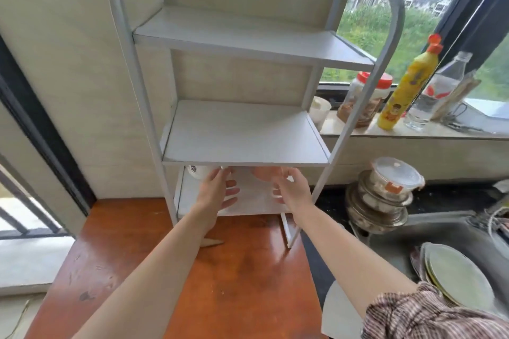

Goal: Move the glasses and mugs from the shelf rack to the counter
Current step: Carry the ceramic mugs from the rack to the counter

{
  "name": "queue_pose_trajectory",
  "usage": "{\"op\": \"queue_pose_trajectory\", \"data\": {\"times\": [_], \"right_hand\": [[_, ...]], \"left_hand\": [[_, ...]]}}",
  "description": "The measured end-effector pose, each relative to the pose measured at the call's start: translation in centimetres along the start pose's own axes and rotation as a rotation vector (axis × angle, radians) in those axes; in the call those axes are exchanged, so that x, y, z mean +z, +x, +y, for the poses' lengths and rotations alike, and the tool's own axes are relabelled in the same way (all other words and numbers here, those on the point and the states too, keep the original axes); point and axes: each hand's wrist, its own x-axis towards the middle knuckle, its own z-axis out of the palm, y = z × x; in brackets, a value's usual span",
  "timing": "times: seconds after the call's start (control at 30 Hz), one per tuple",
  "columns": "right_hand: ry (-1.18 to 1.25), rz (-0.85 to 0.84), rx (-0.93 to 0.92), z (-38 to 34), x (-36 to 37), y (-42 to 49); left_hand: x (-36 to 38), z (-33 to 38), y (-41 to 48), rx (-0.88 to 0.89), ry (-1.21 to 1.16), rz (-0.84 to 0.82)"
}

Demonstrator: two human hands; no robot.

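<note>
Mugs and glasses sit deep on the lowest tier of the shelf rack — a white mug left, a pinkish glass right. Left hand is spread, empty, near the mug; right hand curls by the glass, grip unclear. A blind lift could knock rims against the shelf above — or drop onto the bench.

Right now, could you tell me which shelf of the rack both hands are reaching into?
The bottom shelf, under the middle board: the left hand and right hand are both in it. The middle shelf and top shelf stand bare.
</note>
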Motion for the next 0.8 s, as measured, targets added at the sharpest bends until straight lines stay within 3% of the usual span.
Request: {"op": "queue_pose_trajectory", "data": {"times": [0.2,0.4,0.67,0.8], "right_hand": [[0.041,-0.084,0.044,-0.9,1.1,0.1],[0.044,-0.047,0.087,-0.8,1.4,-0.7],[0.126,-0.128,0.029,0.6,-1.1,-5.2],[0.049,-0.143,0.009,1.6,-3.3,-8.0]], "left_hand": [[-0.6,-0.2,-0.1,0.031,0.089,0.094],[-1.7,-0.8,-1.1,0.149,0.234,0.184],[-2.3,-2.1,-6.1,0.153,0.220,0.180],[-2.1,-3.2,-9.5,0.145,0.200,0.193]]}}
